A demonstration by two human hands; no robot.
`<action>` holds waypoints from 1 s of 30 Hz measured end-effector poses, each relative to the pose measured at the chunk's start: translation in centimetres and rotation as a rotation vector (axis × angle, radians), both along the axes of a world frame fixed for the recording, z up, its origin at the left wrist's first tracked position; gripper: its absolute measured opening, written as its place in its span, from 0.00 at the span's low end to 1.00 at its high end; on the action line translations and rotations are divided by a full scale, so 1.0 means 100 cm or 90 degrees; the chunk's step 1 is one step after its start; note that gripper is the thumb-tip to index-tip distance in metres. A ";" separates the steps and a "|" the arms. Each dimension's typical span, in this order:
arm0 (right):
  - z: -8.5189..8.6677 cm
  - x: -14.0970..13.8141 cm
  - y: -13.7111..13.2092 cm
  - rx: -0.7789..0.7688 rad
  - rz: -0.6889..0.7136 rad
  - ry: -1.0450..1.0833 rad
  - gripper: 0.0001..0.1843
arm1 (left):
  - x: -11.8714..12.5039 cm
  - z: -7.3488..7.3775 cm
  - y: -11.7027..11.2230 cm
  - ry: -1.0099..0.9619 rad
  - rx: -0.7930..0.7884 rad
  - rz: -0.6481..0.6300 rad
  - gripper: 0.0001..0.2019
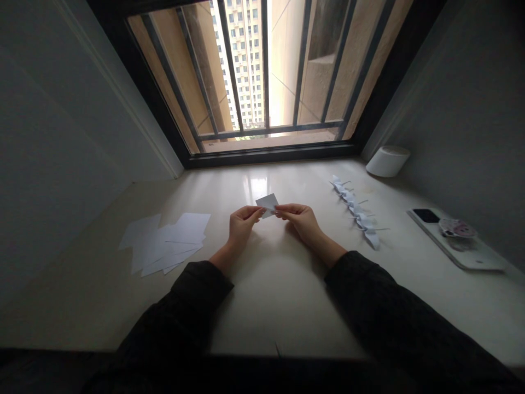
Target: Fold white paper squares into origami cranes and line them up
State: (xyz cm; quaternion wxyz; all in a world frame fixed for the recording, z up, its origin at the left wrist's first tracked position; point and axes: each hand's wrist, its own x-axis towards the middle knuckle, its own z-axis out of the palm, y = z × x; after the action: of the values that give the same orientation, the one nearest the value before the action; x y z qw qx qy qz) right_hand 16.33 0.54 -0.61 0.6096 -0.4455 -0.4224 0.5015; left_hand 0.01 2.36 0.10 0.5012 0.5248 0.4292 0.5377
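Observation:
Between my two hands is a small folded piece of white paper (268, 203), held a little above the pale sill in the middle of the view. My left hand (245, 220) pinches its left edge between thumb and fingers. On the opposite edge, my right hand (300, 219) grips it the same way. Loose sheets of white paper (158, 246) lie overlapping to the left of my left hand. Off to the right, several folded paper figures (356, 208) stand in a slanting row, with thin points sticking out sideways.
A white phone (453, 246) with a round grip on its back lies at the right. Behind it, a white cylindrical object (388, 161) is near the wall. The barred window (266, 131) borders the far side of the pale sill (262, 306).

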 end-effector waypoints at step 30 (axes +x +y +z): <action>0.002 -0.003 0.000 -0.033 0.009 0.023 0.16 | 0.003 -0.001 -0.002 -0.014 0.017 0.040 0.13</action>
State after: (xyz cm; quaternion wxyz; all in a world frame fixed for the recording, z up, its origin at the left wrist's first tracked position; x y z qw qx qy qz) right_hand 16.05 0.52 -0.44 0.6019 -0.4491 -0.4015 0.5242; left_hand 0.28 2.15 -0.03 0.4819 0.5117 0.4326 0.5646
